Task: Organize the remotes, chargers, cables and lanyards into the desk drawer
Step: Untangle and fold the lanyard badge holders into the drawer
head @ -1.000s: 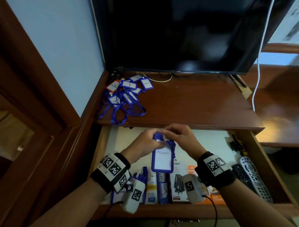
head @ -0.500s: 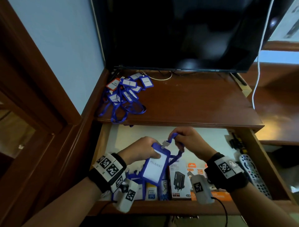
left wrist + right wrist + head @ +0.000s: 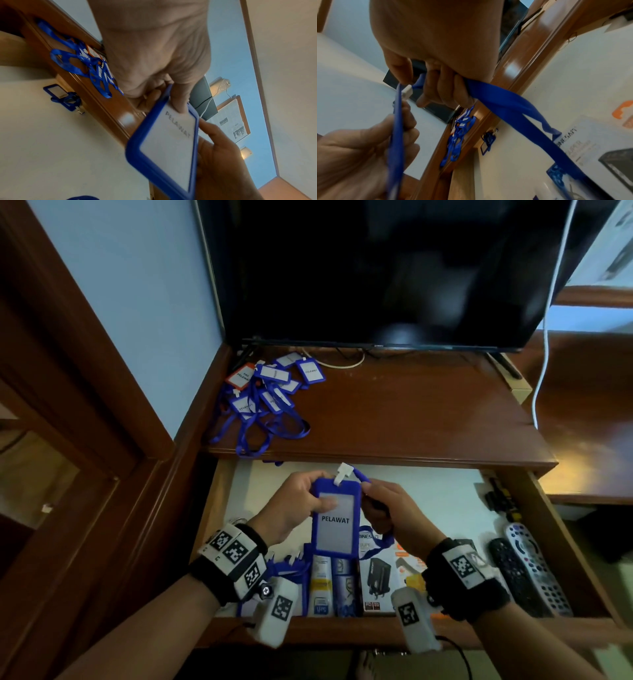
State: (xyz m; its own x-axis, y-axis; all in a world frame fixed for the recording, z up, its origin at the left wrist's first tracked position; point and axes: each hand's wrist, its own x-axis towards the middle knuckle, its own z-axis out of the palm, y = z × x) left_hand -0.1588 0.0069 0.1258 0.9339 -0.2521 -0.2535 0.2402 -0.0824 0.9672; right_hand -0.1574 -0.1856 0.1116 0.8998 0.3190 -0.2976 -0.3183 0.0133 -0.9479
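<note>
- Two hands share one lanyard in the head view. The left hand (image 3: 291, 505) pinches the top left of the blue badge holder (image 3: 336, 518), thumb lying on its clear face, while the right hand (image 3: 394, 511) is curled round the blue strap (image 3: 363, 478) just beside the holder's top right corner. The holder hangs upright between the hands, long axis pointing from the white clip (image 3: 343, 472) at the far end toward the wrists, and it floats above the open drawer (image 3: 565, 559), over the boxed chargers (image 3: 375, 573) nearer the wrists. The remotes (image 3: 529, 570) lie beyond the right wrist. Ahead and to the left of the left hand, the pile of lanyards (image 3: 267, 395) waits on the desk top (image 3: 411, 419). My judgement: the strap's slack, not the holder, decides the coming move, and the right hand is the nearer one to gather it.
- From the left wrist, the thumb presses the card above the word PELAWAT and fingers back the holder from behind; the right hand's fingers (image 3: 216, 136) touch its far edge.
- From the right wrist, the fingers wrap the strap, which trails doubled from the fist down toward the charger boxes. The clip sits just beside the thumb, and the holder shows edge-on in the left hand's grip.
</note>
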